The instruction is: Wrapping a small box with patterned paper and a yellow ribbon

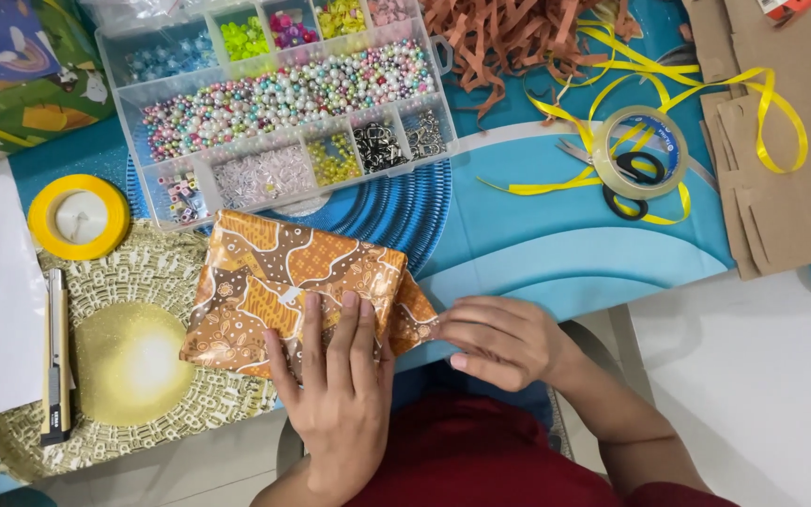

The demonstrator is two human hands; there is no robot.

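Two hands wrapping a parcel at the near table edge, low centre of frame.

The left hand lies flat and open on the parcel's brown patterned paper, fingers spread; the right hand pinches the folded end flap at the parcel's right corner. If that pinch slackens, I'd expect the glossy paper to spring open, and the parcel sits close enough to the edge to slide off. Left of it a cutter lies on a gold mat, with a yellow tape roll above. Open blue table lies to the right. Farther up, the bead box, scissors and loose ribbon crowd the top.
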